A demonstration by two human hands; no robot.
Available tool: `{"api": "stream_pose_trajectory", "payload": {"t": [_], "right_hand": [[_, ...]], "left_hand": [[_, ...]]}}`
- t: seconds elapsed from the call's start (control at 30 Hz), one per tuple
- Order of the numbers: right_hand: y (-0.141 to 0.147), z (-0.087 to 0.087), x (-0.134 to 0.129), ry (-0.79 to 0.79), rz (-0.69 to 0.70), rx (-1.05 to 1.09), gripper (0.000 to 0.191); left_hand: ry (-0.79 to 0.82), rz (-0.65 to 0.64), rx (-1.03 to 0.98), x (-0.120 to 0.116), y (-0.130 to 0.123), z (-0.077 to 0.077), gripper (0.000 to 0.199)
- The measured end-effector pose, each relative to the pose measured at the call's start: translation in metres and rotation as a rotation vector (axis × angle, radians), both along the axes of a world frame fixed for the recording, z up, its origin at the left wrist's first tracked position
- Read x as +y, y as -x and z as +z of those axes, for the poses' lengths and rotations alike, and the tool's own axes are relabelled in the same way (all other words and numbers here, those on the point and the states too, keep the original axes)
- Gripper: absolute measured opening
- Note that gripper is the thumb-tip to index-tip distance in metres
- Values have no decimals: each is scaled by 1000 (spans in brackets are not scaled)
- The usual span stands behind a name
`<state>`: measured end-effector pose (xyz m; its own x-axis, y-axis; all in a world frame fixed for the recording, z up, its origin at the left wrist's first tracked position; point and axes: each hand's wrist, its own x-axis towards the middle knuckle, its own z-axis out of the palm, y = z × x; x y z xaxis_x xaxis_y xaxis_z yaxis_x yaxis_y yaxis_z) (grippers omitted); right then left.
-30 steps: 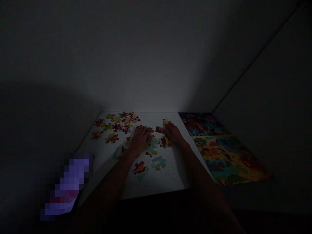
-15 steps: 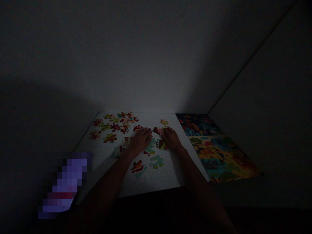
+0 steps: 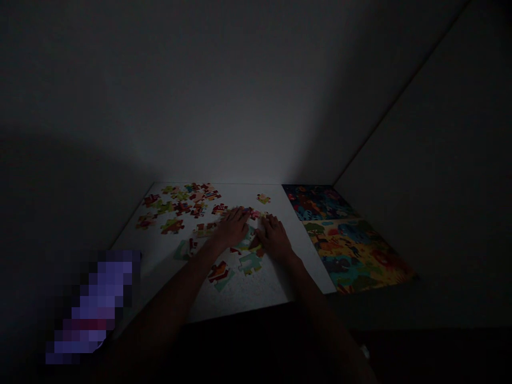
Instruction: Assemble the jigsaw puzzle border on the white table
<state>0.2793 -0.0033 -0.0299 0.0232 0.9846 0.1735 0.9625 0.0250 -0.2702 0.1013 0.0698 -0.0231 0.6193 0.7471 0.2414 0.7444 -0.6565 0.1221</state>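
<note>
My left hand (image 3: 232, 229) lies palm down on the white board, its fingers stretched over colourful jigsaw pieces. Just right of it my right hand (image 3: 277, 241) rests with fingers extended and thumb apart, touching pieces at its fingertips. Between the fingertips of both hands shows a pink-and-red jigsaw piece (image 3: 255, 214), partly covered. Below it, pale green and brown pieces lie between the hands, partly hidden. A pale green jigsaw piece (image 3: 250, 263) sits nearer to me, with a red-and-orange piece (image 3: 218, 272) to its left.
Many loose jigsaw pieces (image 3: 182, 207) spread over the left of the white board (image 3: 272, 293). One small piece (image 3: 263, 198) lies at the back. On the right are a dark picture puzzle (image 3: 320, 202) and a yellow animal puzzle (image 3: 360, 250). A blurred purple object (image 3: 100, 293) is at lower left.
My right hand has moved left, closer to my left hand. The pink piece at its fingertips has shifted left, closing the gap to the pieces under my left hand. The view has shifted slightly.
</note>
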Motion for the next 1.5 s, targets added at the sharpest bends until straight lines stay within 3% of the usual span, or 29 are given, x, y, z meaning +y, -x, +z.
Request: {"api": "stream_pose_trajectory", "payload": {"t": [0.27,0.53,0.8,1.13,1.33,1.5], "right_hand": [[15,7,-26,21,-27,35,67],[19,0,-41,4,-46,22,77],[24,1,-55,-14,-49,29,75],[22,7,-58,-1,-22,41,67],[21,7,-57,-7,-30,62,66],[21,7,-56,-11,-41,78,66]], "left_hand": [[66,70,12,-5,-33,6,54],[121,159,33,3,-57,9,61],[154,230,15,6,-73,13,70],[203,207,5,40,-70,4,68],[200,196,-2,44,-64,3,63],[179,209,8,41,-52,12,59]]}}
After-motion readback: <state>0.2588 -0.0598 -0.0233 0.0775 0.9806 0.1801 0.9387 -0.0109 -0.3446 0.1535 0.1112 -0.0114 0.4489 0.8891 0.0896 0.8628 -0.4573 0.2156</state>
